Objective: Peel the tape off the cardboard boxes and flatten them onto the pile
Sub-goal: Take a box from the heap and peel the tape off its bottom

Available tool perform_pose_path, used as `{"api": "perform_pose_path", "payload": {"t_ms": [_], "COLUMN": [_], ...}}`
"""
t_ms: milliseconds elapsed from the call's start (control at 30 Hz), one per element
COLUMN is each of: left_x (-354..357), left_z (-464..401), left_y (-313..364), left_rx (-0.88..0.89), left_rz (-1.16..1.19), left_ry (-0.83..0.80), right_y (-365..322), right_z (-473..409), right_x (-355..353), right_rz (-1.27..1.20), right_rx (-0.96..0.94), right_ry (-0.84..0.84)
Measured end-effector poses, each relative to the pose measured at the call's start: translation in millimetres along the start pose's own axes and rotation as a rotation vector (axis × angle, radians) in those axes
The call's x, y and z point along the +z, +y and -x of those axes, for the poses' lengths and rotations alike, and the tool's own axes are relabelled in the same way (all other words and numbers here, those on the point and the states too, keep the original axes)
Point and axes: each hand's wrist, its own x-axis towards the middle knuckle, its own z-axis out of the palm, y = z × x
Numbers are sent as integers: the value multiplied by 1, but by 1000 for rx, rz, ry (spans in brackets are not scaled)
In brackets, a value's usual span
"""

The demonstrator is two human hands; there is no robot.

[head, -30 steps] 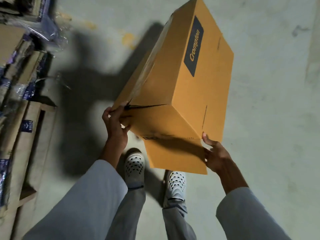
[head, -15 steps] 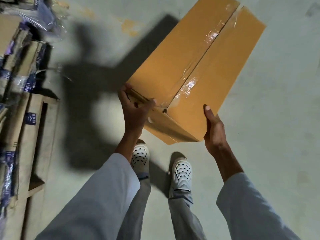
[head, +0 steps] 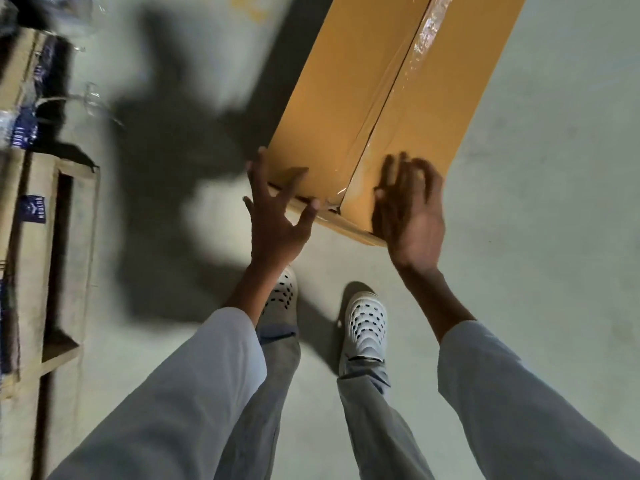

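A tan cardboard box stretches from the centre to the top right, its taped face up. Clear tape runs along the seam between its two flaps down to the near edge. My left hand is at the near left corner with fingers spread, fingertips touching the edge close to the tape's end. My right hand lies flat with fingers apart on the near right flap, blurred by motion. Whether the box rests on the floor is not clear.
Flattened cardboard and boxes with blue labels are stacked along the left edge, with plastic wrap near the top left. Grey concrete floor lies all around. My two white perforated shoes stand just below the box.
The box has turned from its printed side to its taped face and dropped lower and farther from me. Both hands have let go of their grip and now rest spread at its near edge.
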Motion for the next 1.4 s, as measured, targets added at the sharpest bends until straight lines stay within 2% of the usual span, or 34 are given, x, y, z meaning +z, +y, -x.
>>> {"api": "perform_pose_path", "payload": {"t_ms": [100, 167, 233, 333, 467, 533, 833, 933, 1033, 1133, 1233, 1400], "left_x": [-4, -6, -10, -16, -25, -30, -35, -32, -32, -30, -28, -29], "left_z": [3, 1, -3, -10, -14, -17, -25, -25, -29, -31, -26, -27], "left_y": [0, -2, 2, 12, 21, 25, 29, 27, 27, 26, 25, 28], "left_rx": [180, 309, 393, 381, 335, 331, 292, 236, 253, 230, 195, 222], "left_rz": [-145, -227, -271, -269, -262, -257, -297, -346, -411, -430, -414, -447], "left_ry": [-135, -167, -134, -78, -102, -132, -170, -201, -220, -227, -207, -214], "right_y": [-17, -21, -19, -15, -24, -30, -44, -43, -39, -35, -37, -44], "right_z": [7, 7, 5, 1, -9, -16, -34, -34, -39, -53, -71, -78], "right_x": [9, 10, 7, 2, -1, -1, -14, -7, 0, -2, -12, -15], "right_rz": [4, -23, -35, 31, 106, 56, -82, -155, -251, -522, -789, -938], "right_rx": [-294, -318, -303, -360, -403, -398, -161, 12, 184, 340, 438, 530], "right_ry": [-103, -116, -173, -234, -254, -260, -422, -368, -357, -287, -199, -181]}}
